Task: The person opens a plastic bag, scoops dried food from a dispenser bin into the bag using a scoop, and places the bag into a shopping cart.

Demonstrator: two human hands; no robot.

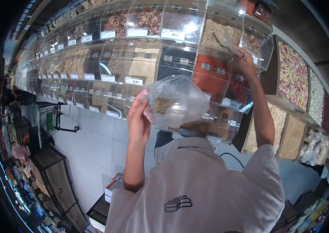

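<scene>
My left hand (138,112) is closed on the edge of a clear plastic bag (189,101), which bulges out to the right in front of the bins. Small brown pieces (162,105) show in the bag near my fingers. Stretched up to the right, my right hand (245,61) grips a translucent scoop (229,43) by its handle. The scoop's front end is in an upper bin among light tan dried pieces (212,34); how much it carries I cannot make out.
Rows of clear-lidded bins with price tags (173,35) run leftward. Petal-like goods (293,70) and grains (290,132) fill displays at right. A shopping cart (47,120) stands on the pale floor at left, near a wooden cabinet (57,182).
</scene>
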